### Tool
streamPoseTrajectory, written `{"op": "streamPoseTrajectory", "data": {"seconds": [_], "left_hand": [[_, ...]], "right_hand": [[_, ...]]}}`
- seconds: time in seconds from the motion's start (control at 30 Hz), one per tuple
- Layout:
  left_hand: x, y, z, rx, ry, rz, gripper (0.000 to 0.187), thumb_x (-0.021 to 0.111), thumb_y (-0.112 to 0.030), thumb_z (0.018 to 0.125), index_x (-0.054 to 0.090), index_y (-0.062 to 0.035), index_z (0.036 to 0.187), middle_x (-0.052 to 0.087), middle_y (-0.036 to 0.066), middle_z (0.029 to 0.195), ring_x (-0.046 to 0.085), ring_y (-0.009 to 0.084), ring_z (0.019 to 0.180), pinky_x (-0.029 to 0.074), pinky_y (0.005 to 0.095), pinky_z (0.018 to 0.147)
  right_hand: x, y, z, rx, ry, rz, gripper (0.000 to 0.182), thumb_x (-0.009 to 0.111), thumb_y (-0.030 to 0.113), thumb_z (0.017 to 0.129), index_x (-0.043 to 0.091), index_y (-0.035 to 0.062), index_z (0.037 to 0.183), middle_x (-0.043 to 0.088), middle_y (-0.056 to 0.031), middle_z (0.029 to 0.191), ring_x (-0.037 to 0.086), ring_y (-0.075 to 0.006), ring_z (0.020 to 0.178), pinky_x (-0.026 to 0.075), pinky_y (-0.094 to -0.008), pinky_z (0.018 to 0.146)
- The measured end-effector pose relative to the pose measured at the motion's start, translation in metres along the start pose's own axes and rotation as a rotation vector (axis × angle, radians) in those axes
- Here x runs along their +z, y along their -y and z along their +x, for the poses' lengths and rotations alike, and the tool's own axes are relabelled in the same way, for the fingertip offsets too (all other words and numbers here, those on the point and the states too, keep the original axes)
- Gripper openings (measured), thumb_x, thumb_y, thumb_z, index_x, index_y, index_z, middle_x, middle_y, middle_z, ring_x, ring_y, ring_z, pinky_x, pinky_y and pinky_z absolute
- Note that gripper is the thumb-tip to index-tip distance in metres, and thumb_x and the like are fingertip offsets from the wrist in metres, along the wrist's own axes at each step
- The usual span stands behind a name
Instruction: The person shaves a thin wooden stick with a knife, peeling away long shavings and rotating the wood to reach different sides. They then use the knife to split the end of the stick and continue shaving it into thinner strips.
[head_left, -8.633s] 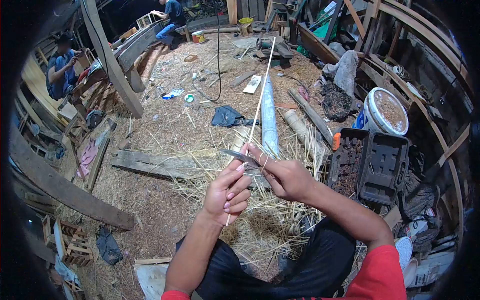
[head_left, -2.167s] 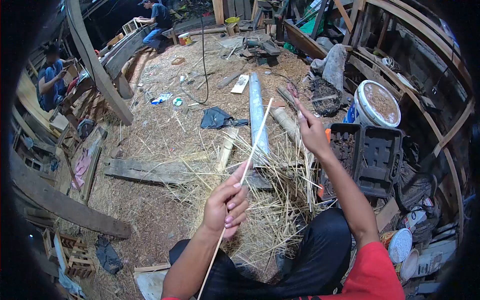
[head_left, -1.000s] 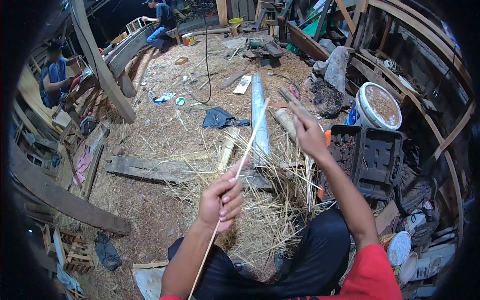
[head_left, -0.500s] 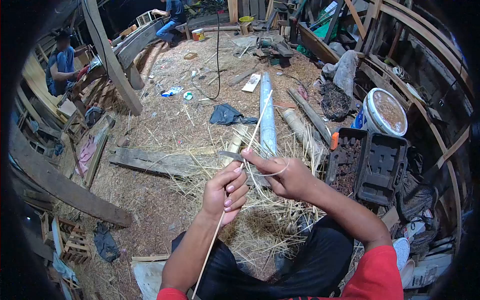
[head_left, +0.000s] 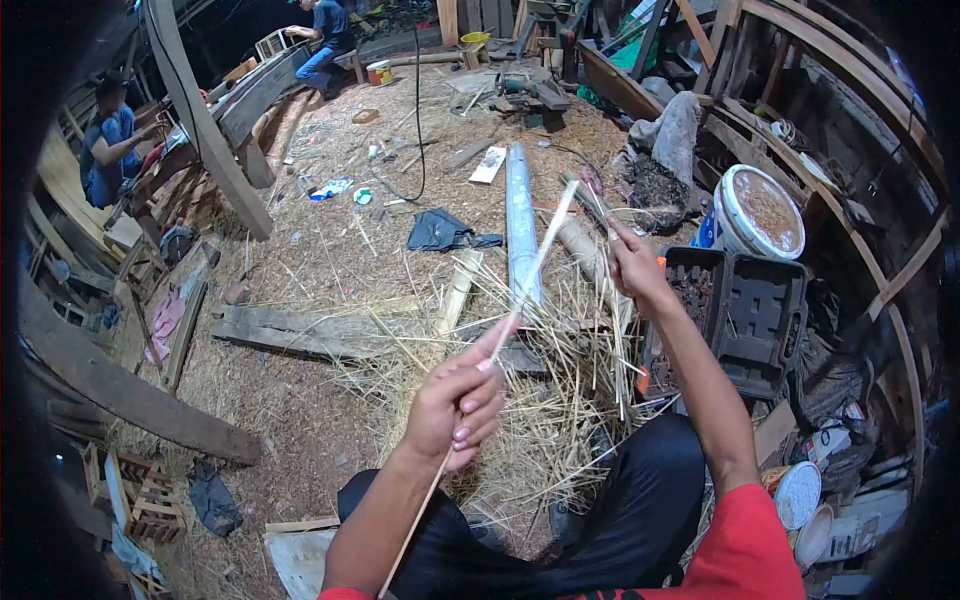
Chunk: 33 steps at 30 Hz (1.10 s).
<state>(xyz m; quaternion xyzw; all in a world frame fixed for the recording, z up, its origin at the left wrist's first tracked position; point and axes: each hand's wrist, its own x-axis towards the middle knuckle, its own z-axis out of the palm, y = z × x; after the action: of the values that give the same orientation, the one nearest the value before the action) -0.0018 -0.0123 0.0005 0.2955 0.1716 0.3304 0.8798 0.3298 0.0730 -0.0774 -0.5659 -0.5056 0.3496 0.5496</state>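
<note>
My left hand (head_left: 455, 405) is closed around a long, thin bamboo strip (head_left: 418, 515). The strip runs from beside my left forearm up past my fingers, its far end blurred. Up and to the right, clear of my left hand, my right hand (head_left: 637, 268) grips a knife whose blade (head_left: 590, 200) points up and away to the left, smeared by motion. Its handle is mostly hidden in my fingers. Below both hands, a loose heap of pale split strips and shavings (head_left: 540, 430) lies between my knees.
A grey pole (head_left: 520, 225) and a weathered plank (head_left: 310, 330) lie ahead. To the right are an open black tool case (head_left: 760, 315) and a white bucket (head_left: 760, 215). Two people (head_left: 112, 145) work at a bench at back left. A slanted post (head_left: 205, 115) stands nearby.
My right hand and the knife have moved away from my left hand, up and to the right. My left hand keeps its hold on the strip. The view has shifted slightly.
</note>
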Motion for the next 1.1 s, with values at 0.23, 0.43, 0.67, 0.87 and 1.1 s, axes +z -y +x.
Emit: {"op": "streamPoseTrajectory", "data": {"seconds": [0.23,0.43,0.67,0.87,1.1], "left_hand": [[-0.034,-0.007,0.029,0.136,-0.219,-0.007,0.053,0.039,-0.009,0.096,0.029,-0.0032,0.148,0.035,-0.004,0.06,0.029,0.0048,0.037,0.026,0.0196,0.03],[-0.029,-0.011,0.026,0.204,-0.225,0.069,0.056,0.036,-0.011,0.095,0.027,-0.0034,0.149,0.036,-0.002,0.061,0.03,0.0054,0.038,0.027,0.0197,0.03],[-0.029,-0.016,0.023,0.184,-0.193,0.006,0.055,0.035,-0.012,0.094,0.029,-0.0035,0.148,0.038,-0.002,0.063,0.031,0.006,0.038,0.027,0.0197,0.031],[-0.023,-0.019,0.013,0.215,-0.133,0.013,0.056,0.035,-0.012,0.095,0.028,-0.0027,0.149,0.038,-0.002,0.063,0.031,0.0061,0.039,0.028,0.0199,0.032],[-0.014,-0.018,0.01,0.233,-0.133,0.015,0.058,0.036,-0.01,0.095,0.024,-0.0054,0.151,0.037,-0.002,0.061,0.032,0.0064,0.037,0.029,0.0199,0.03]], "right_hand": [[0.045,0.06,-0.048,0.403,0.608,0.868,0.048,0.038,0.03,0.105,0.025,0.0199,0.15,0.047,-0.0019,0.065,0.029,-0.004,0.037,0.025,-0.0175,0.031],[0.068,0.086,-0.059,0.508,0.685,0.976,0.063,0.018,0.058,0.101,0.023,0.0196,0.151,0.056,-0.0098,0.072,0.029,-0.0047,0.036,0.025,-0.0172,0.031],[0.089,0.114,-0.082,0.486,1.003,1.297,0.07,0.017,0.062,0.1,0.001,0.0218,0.155,0.052,-0.014,0.063,0.034,-0.0069,0.031,0.028,-0.0178,0.027],[0.092,0.12,-0.099,0.455,1.086,1.342,0.076,0.01,0.064,0.098,-0.007,0.0164,0.154,0.052,-0.014,0.054,0.042,-0.0115,0.033,0.038,-0.0219,0.033],[0.091,0.122,-0.095,0.128,0.919,0.642,0.069,0.021,0.053,0.103,0.002,0.012,0.155,0.057,-0.0112,0.059,0.044,-0.0132,0.036,0.038,-0.0229,0.038]]}}
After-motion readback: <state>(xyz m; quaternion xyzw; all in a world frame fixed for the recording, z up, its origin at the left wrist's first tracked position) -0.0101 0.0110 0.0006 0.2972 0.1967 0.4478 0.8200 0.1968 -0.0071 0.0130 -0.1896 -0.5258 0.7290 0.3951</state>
